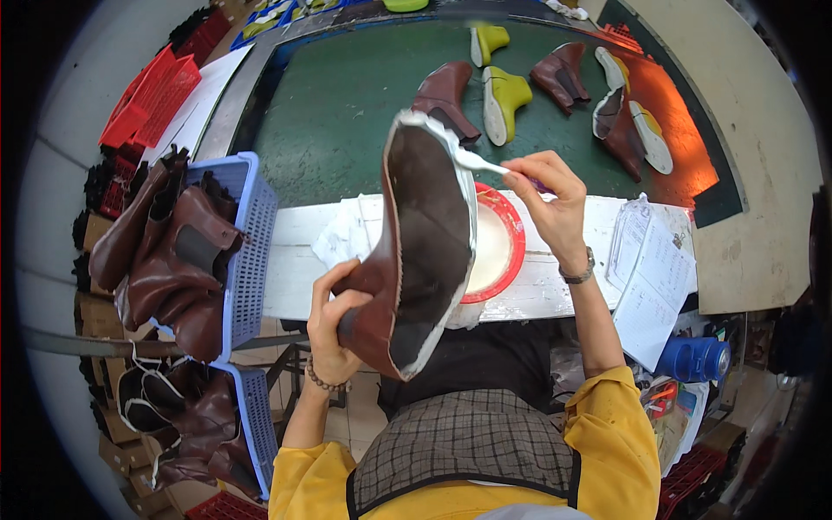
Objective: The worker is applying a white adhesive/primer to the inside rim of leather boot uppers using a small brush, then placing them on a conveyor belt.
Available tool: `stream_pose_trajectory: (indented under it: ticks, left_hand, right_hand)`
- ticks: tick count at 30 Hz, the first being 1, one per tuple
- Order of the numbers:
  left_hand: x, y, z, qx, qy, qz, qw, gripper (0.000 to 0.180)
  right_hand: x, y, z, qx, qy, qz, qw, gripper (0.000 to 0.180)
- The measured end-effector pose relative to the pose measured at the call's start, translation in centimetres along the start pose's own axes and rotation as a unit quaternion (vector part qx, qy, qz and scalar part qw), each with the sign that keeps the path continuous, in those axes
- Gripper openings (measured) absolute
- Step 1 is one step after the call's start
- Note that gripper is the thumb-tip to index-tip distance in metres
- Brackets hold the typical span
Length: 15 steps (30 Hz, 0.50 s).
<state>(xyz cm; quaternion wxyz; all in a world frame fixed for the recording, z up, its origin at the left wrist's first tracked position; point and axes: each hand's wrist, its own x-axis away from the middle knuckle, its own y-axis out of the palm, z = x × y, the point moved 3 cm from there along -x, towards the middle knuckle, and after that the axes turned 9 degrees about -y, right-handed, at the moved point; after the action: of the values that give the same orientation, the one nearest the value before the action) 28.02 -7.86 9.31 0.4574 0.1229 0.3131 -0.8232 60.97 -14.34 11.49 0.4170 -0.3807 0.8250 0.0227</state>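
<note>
- We hold a brown boot [407,251] sole-up in front of us, above the near edge of the white table [555,295]; our left hand [334,325] is wrapped around its heel end, fingers curled over the upper.
- Our right hand [550,204] pinches a small brush [478,162] between thumb and fingertips, its white-loaded tip touching the boot's rim near the toe, where a white coat already runs along the edge.
- We judge that the coat could stray onto the brown upper if the brush slips off the narrow rim, since the boot hangs in the air on one hand only.
- A drip seems possible too: the boot is tilted, and the wet edge sits over the table and our lap.
- The red-rimmed bowl [503,238] of white paste sits just behind the boot, partly hidden by it, so dipping means reaching round the toe.
- Sheets of paper [650,277] lie on the table just to the right of our wrist, near enough for the elbow to brush them.
- To our left, blue baskets [251,251] hold more brown boots.
- Beyond the table, the green belt [347,113] carries brown boots and yellow-green lasts [505,100], well apart from our hands.
</note>
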Motion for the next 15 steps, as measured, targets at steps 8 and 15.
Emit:
stream_pose_trajectory:
  ticks: [8,15]
  left_hand:
    - [-2.2,1.3,-0.1,-0.026,-0.005,0.138,0.990,0.057]
    - [-4.5,2.2,-1.2,-0.055,0.078,0.216,0.972,0.055]
  right_hand:
    - [5.2,1.1,-2.3,-0.034,-0.014,-0.041,0.998,0.017]
    - [6.7,1.5,-4.9,-0.069,-0.003,-0.086,0.994,0.018]
